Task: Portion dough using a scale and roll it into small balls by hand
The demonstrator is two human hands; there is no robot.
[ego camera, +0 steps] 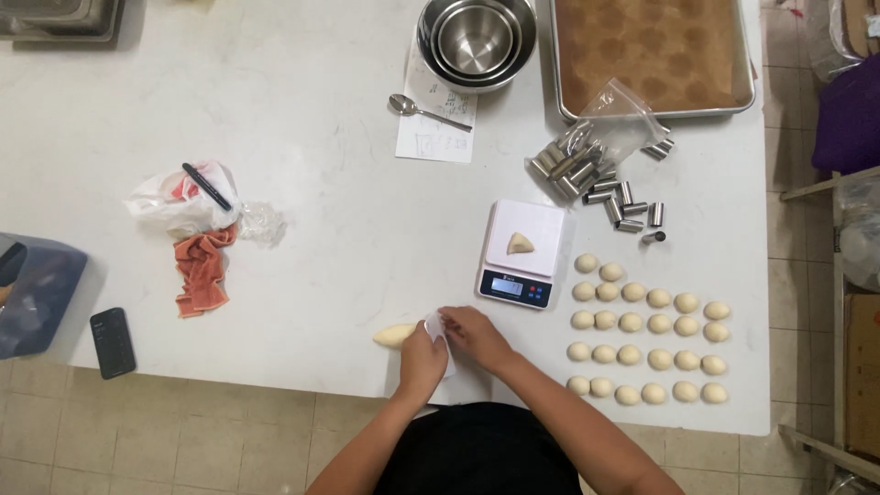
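Hands work a pale dough log at the white desk's lower centre.
Left hand grip clamps a white scraper; right hand fingers curl together, touching it.

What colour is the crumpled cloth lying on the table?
The cloth is orange-pink, seen in the head view.

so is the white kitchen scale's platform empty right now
No, a small wedge-shaped piece of pale dough lies on the platform of the white kitchen scale, apart from both hands.

Dough piece on scale
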